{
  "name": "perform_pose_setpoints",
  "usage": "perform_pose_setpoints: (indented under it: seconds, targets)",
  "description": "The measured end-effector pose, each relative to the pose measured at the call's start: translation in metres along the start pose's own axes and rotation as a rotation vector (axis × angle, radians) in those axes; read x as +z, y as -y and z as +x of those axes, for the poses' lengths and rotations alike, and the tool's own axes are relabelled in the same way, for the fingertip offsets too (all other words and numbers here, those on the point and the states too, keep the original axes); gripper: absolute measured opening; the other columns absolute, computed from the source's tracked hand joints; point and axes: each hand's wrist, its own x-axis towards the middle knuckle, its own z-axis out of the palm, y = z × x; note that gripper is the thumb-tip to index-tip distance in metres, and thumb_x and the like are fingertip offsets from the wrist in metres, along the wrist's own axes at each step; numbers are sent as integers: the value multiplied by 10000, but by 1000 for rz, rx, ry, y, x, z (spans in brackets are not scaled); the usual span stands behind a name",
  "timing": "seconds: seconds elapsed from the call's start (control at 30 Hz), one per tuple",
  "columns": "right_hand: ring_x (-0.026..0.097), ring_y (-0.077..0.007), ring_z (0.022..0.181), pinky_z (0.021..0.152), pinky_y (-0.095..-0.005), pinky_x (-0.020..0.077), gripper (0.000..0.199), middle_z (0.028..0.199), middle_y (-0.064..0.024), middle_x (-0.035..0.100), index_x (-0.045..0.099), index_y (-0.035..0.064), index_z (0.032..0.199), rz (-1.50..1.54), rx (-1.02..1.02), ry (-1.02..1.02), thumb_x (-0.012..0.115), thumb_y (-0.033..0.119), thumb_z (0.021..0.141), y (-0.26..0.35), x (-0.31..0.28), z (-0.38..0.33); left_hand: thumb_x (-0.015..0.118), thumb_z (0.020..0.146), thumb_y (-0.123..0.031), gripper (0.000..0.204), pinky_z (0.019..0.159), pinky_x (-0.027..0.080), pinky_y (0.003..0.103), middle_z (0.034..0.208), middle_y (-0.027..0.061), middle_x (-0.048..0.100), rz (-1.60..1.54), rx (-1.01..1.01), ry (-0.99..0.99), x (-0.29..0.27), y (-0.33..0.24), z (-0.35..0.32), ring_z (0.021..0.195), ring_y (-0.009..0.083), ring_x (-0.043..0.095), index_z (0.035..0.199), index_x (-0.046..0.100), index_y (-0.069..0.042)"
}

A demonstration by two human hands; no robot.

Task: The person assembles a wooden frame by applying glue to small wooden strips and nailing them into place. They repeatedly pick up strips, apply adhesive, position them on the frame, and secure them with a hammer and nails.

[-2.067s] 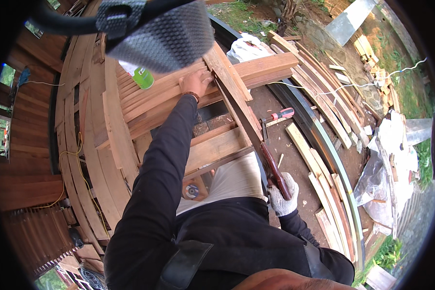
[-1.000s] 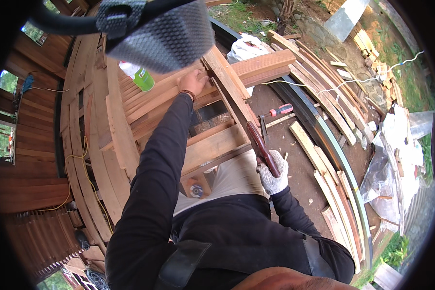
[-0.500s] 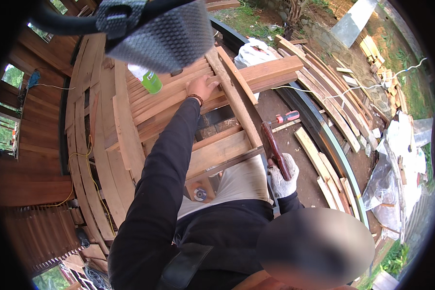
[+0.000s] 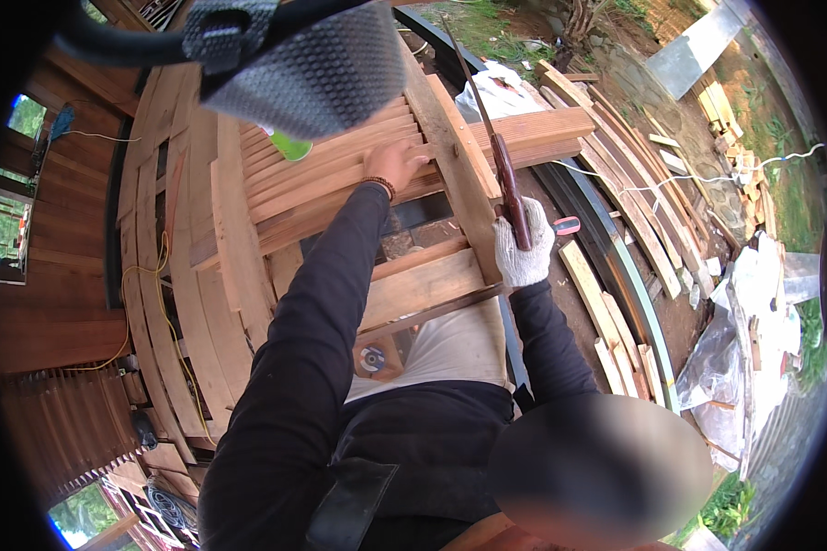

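Note:
My right hand (image 4: 524, 246), in a white knitted glove, is closed round the dark reddish-brown handle of a handsaw (image 4: 504, 174). Its thin blade appears nearly edge-on, slanting up and away beside a wooden frame. Bare apart from a beaded bracelet, my left hand (image 4: 399, 165) rests on a wooden beam (image 4: 317, 195), fingers stretched toward an upright-running plank (image 4: 450, 151). That plank crosses the ends of the slats. A short board (image 4: 423, 292) of the frame lies close to my body. Part of a green-and-white container (image 4: 290, 147) shows behind the left hand.
A red-handled tool (image 4: 567, 225) lies right of my glove. Beyond it run a long dark metal beam (image 4: 629, 266) and stacked timber (image 4: 606, 174). Planks (image 4: 179, 257) with a yellow cord (image 4: 163, 275) lie left. A disc (image 4: 372, 358) sits below the frame. Plastic sheeting (image 4: 721, 358) lies far right.
My right hand has risen and moved away from my body with the handsaw, whose blade now points up in view. My left hand stays on the beam, while the view has shifted slightly.

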Motion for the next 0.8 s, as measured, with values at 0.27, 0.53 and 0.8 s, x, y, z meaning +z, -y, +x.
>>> perform_pose_setpoints:
  seconds: [0.27, 0.53, 0.8]
  targets:
    - [722, -415, 928, 813, -493, 582, 309, 971, -164, 739, 663, 120, 1170, -492, -145, 35, 764, 235, 902, -43, 65, 65, 576, 1064, -412, 458, 1155, 355, 574, 1474, 154, 593, 142, -100, -300, 5, -8, 34, 1455, 349, 470, 1371, 637, -78]
    - [758, -372, 911, 819, -407, 594, 323, 977, -159, 760, 676, 76, 1195, -506, -39, 34, 771, 96, 887, -34, 67, 61, 522, 1091, -364, 535, 1287, 172, 676, 1610, 179, 469, 115, -91, -233, 13, -8, 31, 1586, 359, 319, 1508, 515, -29]
    - [741, -399, 934, 820, -448, 595, 355, 989, -166, 755, 678, 86, 1200, -454, -19, 46, 783, 166, 870, -38, 67, 63, 525, 1083, -354, 533, 1276, 164, 712, 1616, 174, 449, 156, -83, -262, 22, -5, 39, 1594, 370, 294, 1532, 506, -68]
